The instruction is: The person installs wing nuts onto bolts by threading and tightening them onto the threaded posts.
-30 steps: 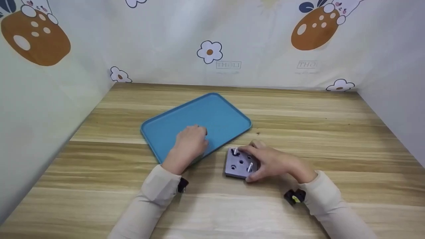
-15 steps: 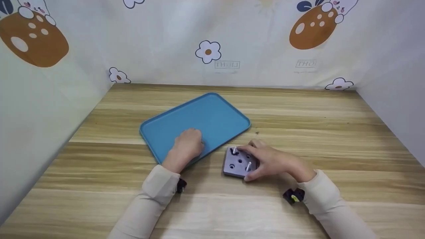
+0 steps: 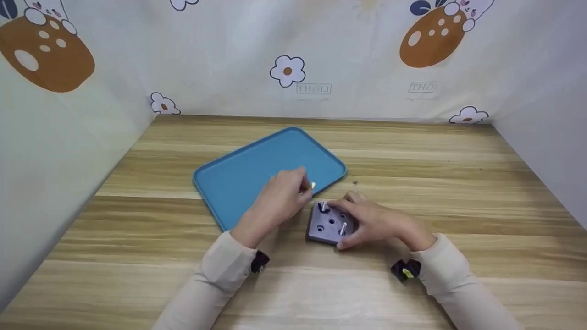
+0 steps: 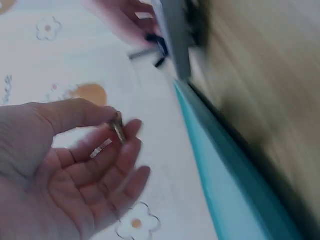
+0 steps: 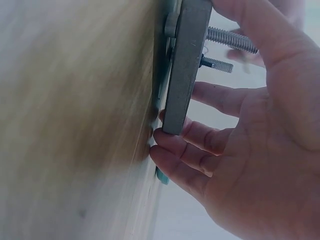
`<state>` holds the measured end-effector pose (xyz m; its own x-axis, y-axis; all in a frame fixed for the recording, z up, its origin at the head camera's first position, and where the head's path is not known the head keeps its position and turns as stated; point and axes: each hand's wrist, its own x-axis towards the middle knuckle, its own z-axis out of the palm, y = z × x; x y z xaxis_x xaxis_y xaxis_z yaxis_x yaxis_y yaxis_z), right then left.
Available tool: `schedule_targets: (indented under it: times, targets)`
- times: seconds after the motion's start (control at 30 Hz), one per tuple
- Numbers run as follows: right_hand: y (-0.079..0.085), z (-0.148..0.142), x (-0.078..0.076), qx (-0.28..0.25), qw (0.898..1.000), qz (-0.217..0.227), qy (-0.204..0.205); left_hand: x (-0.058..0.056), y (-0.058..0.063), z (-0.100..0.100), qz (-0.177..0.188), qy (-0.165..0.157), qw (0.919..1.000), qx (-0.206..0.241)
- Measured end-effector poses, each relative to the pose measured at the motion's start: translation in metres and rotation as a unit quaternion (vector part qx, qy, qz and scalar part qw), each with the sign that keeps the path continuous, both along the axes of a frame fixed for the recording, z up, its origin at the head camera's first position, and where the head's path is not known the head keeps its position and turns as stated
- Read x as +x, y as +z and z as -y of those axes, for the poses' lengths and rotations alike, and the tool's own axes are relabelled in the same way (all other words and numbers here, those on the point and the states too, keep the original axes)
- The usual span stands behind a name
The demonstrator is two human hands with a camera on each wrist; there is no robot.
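A grey metal block (image 3: 331,234) with several holes lies on the wooden table, two threaded bolts standing up from it. One bolt (image 3: 344,228) is bare; around the other, a black winged piece (image 4: 161,47) resembles a wing nut. My right hand (image 3: 380,222) grips the block's right side between thumb and fingers. Over the near right part of the blue tray (image 3: 238,183), my left hand (image 3: 279,195) pinches a small brass-coloured cylindrical piece (image 4: 118,128) between thumb and fingertips. A small silvery ridged piece (image 4: 101,148) shows against its fingers; its kind is unclear.
The tray lies at an angle, its near right edge close to the block. Behind the wooden table (image 3: 435,169) hangs a printed curtain (image 3: 220,59), with pale walls at both sides. Each wrist wears a small black camera (image 3: 406,270).
My left hand has risen from low over the tray and moved right towards the block, the small brass piece now visible in its fingers. The right hand and block have stayed put.
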<state>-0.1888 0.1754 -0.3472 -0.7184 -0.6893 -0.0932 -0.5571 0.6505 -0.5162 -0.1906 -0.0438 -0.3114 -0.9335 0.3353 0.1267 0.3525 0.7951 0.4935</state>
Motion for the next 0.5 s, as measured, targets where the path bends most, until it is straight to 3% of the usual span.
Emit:
schedule_targets:
  times: [0.13,0.33,0.5]
  targets:
    - [0.000,-0.001,0.000,0.000,1.000,-0.003,0.002,0.008,0.004,-0.011,-0.011,-0.068,0.9974,0.023]
    - [0.001,-0.001,0.000,0.004,1.000,-0.015,0.009,0.018,0.002,-0.026,-0.040,-0.163,0.9857,0.009]
    - [-0.001,-0.001,-0.002,-0.005,0.999,-0.027,0.023,0.024,-0.005,-0.033,-0.074,-0.195,0.9776,-0.028]
